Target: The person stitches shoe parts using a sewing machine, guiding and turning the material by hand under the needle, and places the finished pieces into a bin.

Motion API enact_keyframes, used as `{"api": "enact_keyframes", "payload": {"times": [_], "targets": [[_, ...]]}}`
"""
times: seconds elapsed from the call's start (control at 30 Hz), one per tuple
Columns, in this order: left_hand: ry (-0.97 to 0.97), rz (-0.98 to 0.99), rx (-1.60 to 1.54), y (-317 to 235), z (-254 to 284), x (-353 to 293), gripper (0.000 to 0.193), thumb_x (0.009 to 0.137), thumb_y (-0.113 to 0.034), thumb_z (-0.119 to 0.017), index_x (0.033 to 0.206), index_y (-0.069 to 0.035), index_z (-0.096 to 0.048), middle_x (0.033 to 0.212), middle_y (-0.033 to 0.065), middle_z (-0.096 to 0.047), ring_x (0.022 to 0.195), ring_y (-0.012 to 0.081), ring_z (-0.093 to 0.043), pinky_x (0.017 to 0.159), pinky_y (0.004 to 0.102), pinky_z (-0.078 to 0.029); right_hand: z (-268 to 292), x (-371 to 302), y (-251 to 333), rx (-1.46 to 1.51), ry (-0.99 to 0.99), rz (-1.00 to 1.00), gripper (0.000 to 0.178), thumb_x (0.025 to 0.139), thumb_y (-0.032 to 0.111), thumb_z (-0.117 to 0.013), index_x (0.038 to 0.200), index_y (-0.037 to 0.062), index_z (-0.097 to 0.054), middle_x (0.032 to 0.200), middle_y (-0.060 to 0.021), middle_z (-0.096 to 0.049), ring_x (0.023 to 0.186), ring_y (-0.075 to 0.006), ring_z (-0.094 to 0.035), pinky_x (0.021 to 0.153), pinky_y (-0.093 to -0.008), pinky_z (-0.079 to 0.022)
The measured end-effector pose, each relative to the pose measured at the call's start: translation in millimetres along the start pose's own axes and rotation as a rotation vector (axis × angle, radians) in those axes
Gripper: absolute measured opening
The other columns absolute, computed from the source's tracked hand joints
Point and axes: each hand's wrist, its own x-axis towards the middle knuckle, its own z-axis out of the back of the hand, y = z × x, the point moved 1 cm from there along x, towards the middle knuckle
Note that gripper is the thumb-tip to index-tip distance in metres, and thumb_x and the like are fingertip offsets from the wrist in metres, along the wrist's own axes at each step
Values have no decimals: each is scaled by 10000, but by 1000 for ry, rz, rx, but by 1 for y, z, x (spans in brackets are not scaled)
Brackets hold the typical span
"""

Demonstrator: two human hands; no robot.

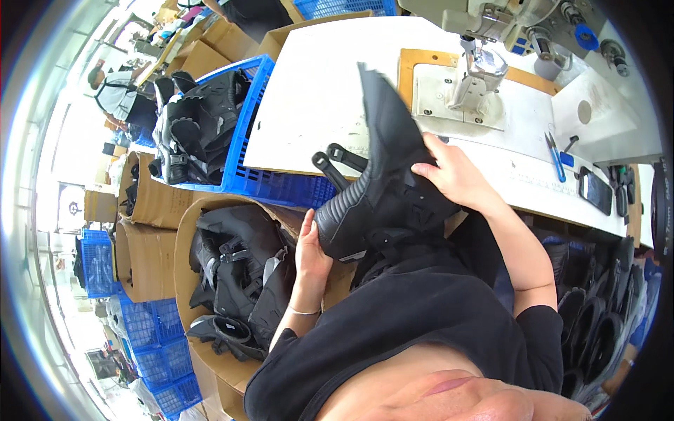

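A black boot upper [382, 158] with ribbed panels and straps is held in front of my body, its tall pointed end standing up over the table's near edge. My left hand [312, 249] is closed against its ribbed lower left side, with the thumb and fingers partly behind it. On the other side my right hand [455, 172] grips the upper's right edge, thumb on the near face. Two black straps [339, 163] stick out to the left of the piece. Its lower end runs into my dark clothing and is hard to make out.
Ahead stands a sewing machine [477, 77] on a white table [309, 91]. Blue snips [556, 158] and a phone [595, 191] lie at the right. Left are a blue crate [246, 168] and a cardboard box [184, 259], both holding black boot pieces. More black pieces [597, 309] are stacked right.
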Motion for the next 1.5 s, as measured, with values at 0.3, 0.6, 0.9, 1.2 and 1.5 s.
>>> {"api": "enact_keyframes", "payload": {"times": [0.3, 0.6, 0.9, 1.2, 1.5], "targets": [[29, -1168, 1302, -71, -76, -27, 240, 866, -1, -591, 1104, -22, -607, 917, 52, -597, 822, 157, -586, 728, 303, -491, 18, -43, 28, -520, -304, 774, 261, 722, 116, -615, 981, 127, -643, 726, -5, -576, 689, -192, -583, 565, -345, -448], [1498, -442, 1815, -54, -190, -7, 340, 848, -111, -612, 1166, -2, -559, 1111, 155, -622, 982, 341, -614, 847, 383, -492, -52, -70, -7, -576, -325, 947, 211, 701, 140, -643, 907, 94, -651, 731, 14, -552, 635, -117, -513, 566, -261, -379], [1942, -970, 1640, 20, -191, 41, 124, 729, -97, -627, 844, -49, -615, 1013, 103, -587, 897, 232, -628, 633, 335, -548, -57, -71, -43, -577, -447, 834, 115, 710, 218, -670, 770, 127, -634, 696, 23, -550, 635, -123, -523, 622, -264, -399], [1745, -172, 1495, 9, -178, 54, 379, 797, -81, -607, 1166, -81, -519, 1007, 68, -621, 1100, 276, -492, 923, 381, -438, -55, -71, -68, -593, -571, 764, 211, 725, 336, -697, 731, 146, -607, 696, 45, -551, 662, -115, -524, 705, -285, -382], [1476, -220, 1475, -5, -192, 73, 127, 663, 85, -573, 604, -27, -569, 959, 60, -620, 1064, 268, -594, 823, 315, -517, -47, -77, -71, -568, -624, 831, 215, 689, 348, -699, 701, 157, -600, 659, 60, -524, 599, -111, -480, 667, -273, -372]]}}
